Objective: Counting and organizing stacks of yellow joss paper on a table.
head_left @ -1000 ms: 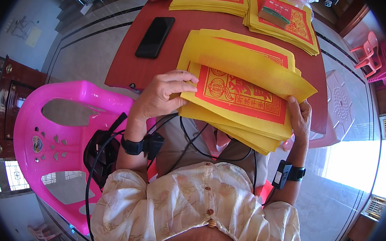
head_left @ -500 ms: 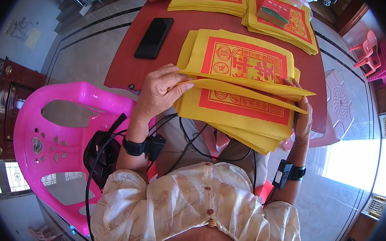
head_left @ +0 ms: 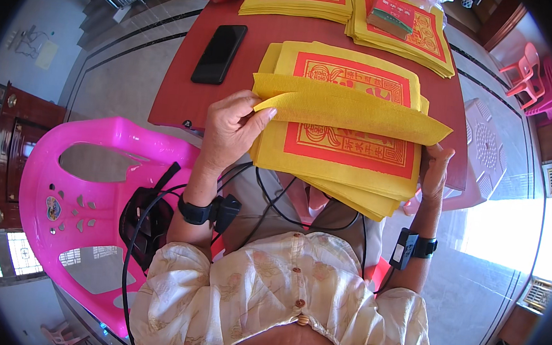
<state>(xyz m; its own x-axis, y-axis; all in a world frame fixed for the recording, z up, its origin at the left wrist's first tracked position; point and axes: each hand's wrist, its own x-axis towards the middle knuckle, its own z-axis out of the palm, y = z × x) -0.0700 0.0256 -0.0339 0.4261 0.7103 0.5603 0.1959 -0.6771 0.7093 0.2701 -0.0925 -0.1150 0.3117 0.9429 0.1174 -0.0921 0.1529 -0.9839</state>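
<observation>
paper point(head_left: 355, 116), yellow and curled, is pinched at its left end by the left hand point(head_left: 231, 129), above the printed stack point(head_left: 348, 157) on the table point(head_left: 181, 103); how far the grip of the right hand point(head_left: 434, 175) is opened cannot be told.

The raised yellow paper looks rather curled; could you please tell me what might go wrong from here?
The raised yellow paper, curled and pinched at its left end by the left hand, could crease. The pile beneath it is uneven and seems to jut past the near edge of the table, so it might slide.
</observation>
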